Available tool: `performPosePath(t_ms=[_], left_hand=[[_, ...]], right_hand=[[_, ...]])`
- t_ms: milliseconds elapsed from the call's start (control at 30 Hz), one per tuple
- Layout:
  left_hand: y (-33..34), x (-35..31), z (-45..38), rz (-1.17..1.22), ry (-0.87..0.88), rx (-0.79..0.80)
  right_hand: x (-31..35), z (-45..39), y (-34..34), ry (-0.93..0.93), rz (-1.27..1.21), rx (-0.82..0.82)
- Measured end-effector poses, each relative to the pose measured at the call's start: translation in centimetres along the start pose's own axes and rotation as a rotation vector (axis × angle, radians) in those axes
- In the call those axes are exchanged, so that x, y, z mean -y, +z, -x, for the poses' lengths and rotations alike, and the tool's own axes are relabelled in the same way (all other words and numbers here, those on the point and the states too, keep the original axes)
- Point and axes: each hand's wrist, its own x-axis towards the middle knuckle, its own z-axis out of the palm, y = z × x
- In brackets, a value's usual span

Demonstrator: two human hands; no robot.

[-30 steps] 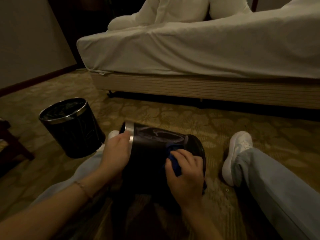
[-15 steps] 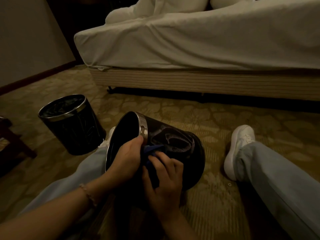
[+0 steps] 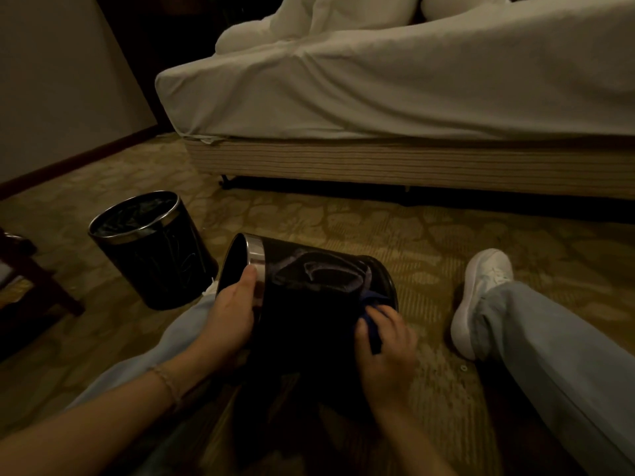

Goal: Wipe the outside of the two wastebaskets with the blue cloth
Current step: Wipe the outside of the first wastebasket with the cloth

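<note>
Dim bedroom w/ patterned carpet (image 3: 343,221), white bed (image 3: 395,84) at the far side. Person sits on floor; black wastebasket (image 3: 309,297) lies tipped on its side btwn the legs, mouth facing left. Left hand (image 3: 230,314) grips its chrome rim, thumb over the edge. Right hand (image 3: 385,341) presses blue cloth (image 3: 372,324) under its fingers vs. the basket's right wall, near the base. Second wastebasket (image 3: 154,249) stands upright, far left.
</note>
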Motion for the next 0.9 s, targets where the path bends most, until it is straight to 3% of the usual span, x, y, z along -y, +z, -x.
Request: performPosePath(t_ms=[167,333,433,700,900], left_hand=[[-0.1,0.5,0.1,0.018,0.011,0.018],[0.8,0.7,1.1,-0.034,0.140,0.061],[1.7,1.1,1.8,-0.010,0.163,0.078],[0.5,0.3,1.2,-0.123,0.095,-0.043],[0.0,-0.1,0.8,-0.113,0.034,-0.021]], right_hand=[[1.4,-0.8,-0.1,0.144,0.030,0.032],[9.6,0.1,0.4,-0.146,-0.063,0.134],[11.4,-1.1,-0.7,-0.190,-0.089,0.139],[4.9,-3.1,-1.5,-0.166,0.020,0.129],[0.1,-3.6,-2.5,0.119,0.102,0.134]])
